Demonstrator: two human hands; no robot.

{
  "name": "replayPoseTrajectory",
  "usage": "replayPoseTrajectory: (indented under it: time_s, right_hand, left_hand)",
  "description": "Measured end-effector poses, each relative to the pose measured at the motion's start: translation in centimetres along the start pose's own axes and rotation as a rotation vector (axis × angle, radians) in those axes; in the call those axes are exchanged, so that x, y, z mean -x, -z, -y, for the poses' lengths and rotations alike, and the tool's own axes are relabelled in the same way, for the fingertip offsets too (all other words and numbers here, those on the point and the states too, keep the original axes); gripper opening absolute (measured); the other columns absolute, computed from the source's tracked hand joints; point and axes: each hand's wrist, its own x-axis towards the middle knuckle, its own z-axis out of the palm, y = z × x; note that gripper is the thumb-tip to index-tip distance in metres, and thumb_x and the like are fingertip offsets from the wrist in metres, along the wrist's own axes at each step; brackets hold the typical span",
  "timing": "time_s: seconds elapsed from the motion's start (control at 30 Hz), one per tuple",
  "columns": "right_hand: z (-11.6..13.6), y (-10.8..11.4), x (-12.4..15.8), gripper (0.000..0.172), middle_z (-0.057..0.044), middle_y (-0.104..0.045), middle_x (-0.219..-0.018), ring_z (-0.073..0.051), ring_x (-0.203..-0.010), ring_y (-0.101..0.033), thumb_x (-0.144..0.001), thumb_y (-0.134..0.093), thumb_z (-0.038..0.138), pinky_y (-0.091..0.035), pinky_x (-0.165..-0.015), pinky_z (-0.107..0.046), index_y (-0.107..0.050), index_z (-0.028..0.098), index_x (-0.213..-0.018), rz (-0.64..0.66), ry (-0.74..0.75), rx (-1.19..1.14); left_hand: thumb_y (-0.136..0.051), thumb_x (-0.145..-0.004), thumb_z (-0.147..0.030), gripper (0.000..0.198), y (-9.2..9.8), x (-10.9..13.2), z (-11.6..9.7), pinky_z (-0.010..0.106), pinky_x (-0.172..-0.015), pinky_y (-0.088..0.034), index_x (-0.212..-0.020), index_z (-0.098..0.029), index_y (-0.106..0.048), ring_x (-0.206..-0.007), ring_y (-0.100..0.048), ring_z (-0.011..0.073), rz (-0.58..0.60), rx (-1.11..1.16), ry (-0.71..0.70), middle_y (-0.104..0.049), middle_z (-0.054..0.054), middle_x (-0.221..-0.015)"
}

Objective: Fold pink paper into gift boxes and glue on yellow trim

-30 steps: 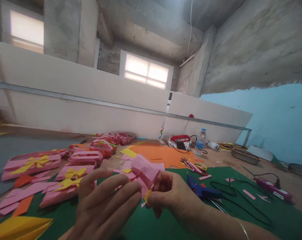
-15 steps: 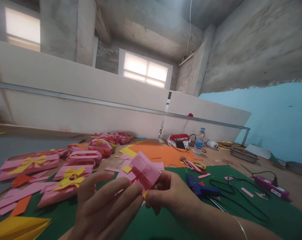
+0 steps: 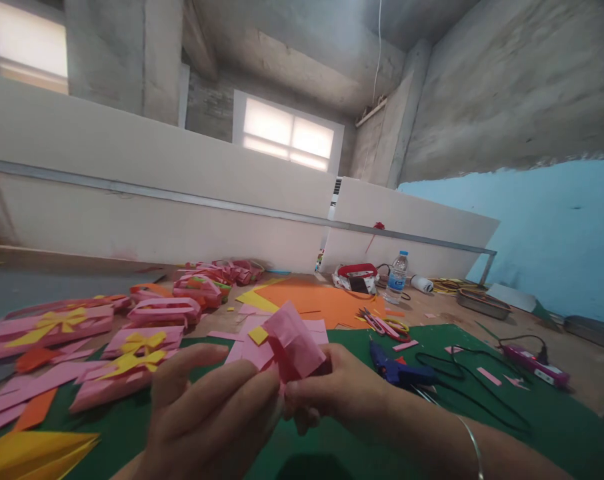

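A folded pink paper piece [image 3: 295,343] is pinched between my two hands above the green mat [image 3: 462,393]. My left hand [image 3: 207,413] touches its lower left side with fingertips. My right hand [image 3: 342,393] grips its lower right edge; a thin bracelet circles that wrist. The small yellow strip seen earlier is hidden behind my fingers.
Finished pink paper boxes with yellow bows [image 3: 132,353] lie at the left. Orange paper [image 3: 322,300], scissors [image 3: 382,325], a blue glue gun [image 3: 395,368] with black cable, a pink tool [image 3: 535,368], a water bottle [image 3: 397,277] and a metal tray [image 3: 482,303] lie farther right.
My hands have closed in on the pink piece and turned it; the yellow strip at my right fingertips is no longer visible. The view has shifted slightly.
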Motion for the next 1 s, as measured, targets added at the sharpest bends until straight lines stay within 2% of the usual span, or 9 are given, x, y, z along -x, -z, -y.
replayPoseTrajectory:
  time_s: [0.13,0.27,0.4,0.5,0.7,0.8,0.87,1.0]
  right_hand:
    - [0.0,0.3,0.1,0.008,0.001,-0.058,-0.049,-0.007,-0.041,-0.049,-0.061,-0.062,0.017,-0.035,-0.042,-0.019,-0.063,0.009,-0.06,0.055,-0.027,0.047]
    - [0.2,0.1,0.2,0.006,0.003,-0.056,-0.044,-0.005,-0.036,-0.043,-0.058,-0.063,0.015,-0.029,-0.038,-0.018,-0.061,0.01,-0.058,0.001,0.0,0.036]
    - [0.2,-0.5,0.4,0.001,0.004,-0.054,-0.042,-0.004,-0.037,-0.04,-0.056,-0.06,0.01,-0.027,-0.039,-0.018,-0.06,0.011,-0.055,-0.067,0.051,0.026]
    - [0.5,-1.1,0.7,0.008,0.006,-0.049,-0.04,-0.005,-0.039,-0.039,-0.054,-0.053,0.007,-0.029,-0.042,-0.019,-0.058,0.012,-0.05,-0.103,0.071,0.008]
    - [1.1,-1.8,1.2,0.009,0.005,-0.049,-0.044,-0.005,-0.042,-0.039,-0.053,-0.051,0.008,-0.033,-0.045,-0.019,-0.057,0.013,-0.049,-0.101,0.09,-0.028]
    - [0.8,-1.7,1.2,0.007,0.004,-0.051,-0.047,-0.005,-0.043,-0.039,-0.055,-0.052,0.009,-0.031,-0.044,-0.019,-0.056,0.013,-0.05,-0.108,0.099,0.004]
    - [0.4,-1.4,1.0,0.006,0.004,-0.051,-0.047,-0.005,-0.042,-0.04,-0.058,-0.054,0.011,-0.029,-0.043,-0.019,-0.056,0.012,-0.053,-0.111,0.099,0.035]
    - [-0.1,-0.4,0.3,0.012,0.003,-0.053,-0.048,-0.005,-0.042,-0.042,-0.066,-0.064,0.021,-0.03,-0.043,-0.019,-0.06,0.011,-0.06,-0.078,0.119,-0.015]
  left_hand:
    - [-0.055,-0.08,-0.014,0.014,0.2,-0.8,0.3,0.023,-0.103,-0.022,-0.07,-0.023,-0.058,-0.053,-0.057,0.0038,0.022,0.03,-0.109,-0.065,-0.013,-0.058]
    - [-0.06,-0.076,-0.012,0.013,0.2,-0.6,0.3,0.028,-0.104,-0.023,-0.068,-0.023,-0.059,-0.053,-0.057,0.0048,0.052,-0.057,-0.209,-0.065,-0.014,-0.057]
    - [-0.063,-0.072,-0.014,0.013,0.1,-0.3,0.3,0.029,-0.089,-0.034,-0.068,-0.025,-0.059,-0.052,-0.055,0.0062,0.047,-0.12,-0.232,-0.065,-0.015,-0.056]
    - [-0.063,-0.072,-0.012,0.014,0.0,-0.3,0.4,0.03,-0.08,-0.036,-0.066,-0.024,-0.058,-0.051,-0.054,0.0058,0.045,-0.126,-0.229,-0.063,-0.015,-0.055]
    - [-0.058,-0.074,-0.006,0.02,-0.1,-0.4,0.1,0.03,-0.1,-0.028,-0.065,-0.023,-0.06,-0.053,-0.055,0.0038,0.052,-0.06,-0.259,-0.064,-0.014,-0.06]
    - [-0.053,-0.077,-0.004,0.025,-0.5,-0.3,-0.4,0.027,-0.106,-0.022,-0.063,-0.024,-0.059,-0.053,-0.055,0.0033,0.025,-0.043,-0.185,-0.064,-0.014,-0.058]
    - [-0.052,-0.079,-0.005,0.026,-0.9,-0.1,-0.8,0.026,-0.107,-0.022,-0.062,-0.024,-0.059,-0.056,-0.055,0.0043,-0.022,-0.05,-0.12,-0.064,-0.013,-0.058]
    - [-0.054,-0.079,-0.005,0.024,-1.5,0.3,-1.1,0.036,-0.103,-0.028,-0.081,-0.027,-0.065,-0.083,-0.057,0.0122,-0.042,-0.114,-0.037,-0.069,-0.005,-0.079]
